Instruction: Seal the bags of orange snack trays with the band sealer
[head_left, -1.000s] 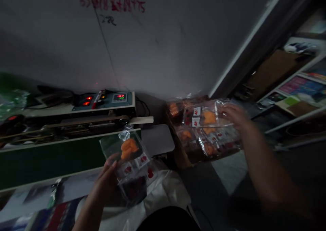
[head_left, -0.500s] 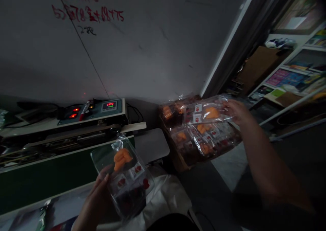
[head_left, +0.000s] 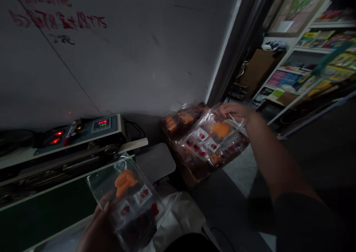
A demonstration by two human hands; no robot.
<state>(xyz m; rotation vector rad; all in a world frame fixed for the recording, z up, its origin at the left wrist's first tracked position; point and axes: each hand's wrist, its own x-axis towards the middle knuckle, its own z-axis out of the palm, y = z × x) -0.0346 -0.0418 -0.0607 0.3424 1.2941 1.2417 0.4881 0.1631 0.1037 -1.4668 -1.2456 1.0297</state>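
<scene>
My left hand is closed on the edge of a clear plastic package. Inside it show an orange piece, two small white cards with red prints, and something dark at the lower end. Over on the right, my right hand pinches the upper end of a second clear package with similar contents. That package hangs tilted above a cardboard box, which holds several more such packages. The right fingertips are slightly blurred.
A sealing machine with a lit red and green display stands at left, its green belt in front. A grey plate extends from the belt's end. A red marker lies on the machine. Shelves stand at right.
The package in my right hand has swung from nearly level to hanging down over the box. My left hand still holds its package, and the whole view has turned to the right.
</scene>
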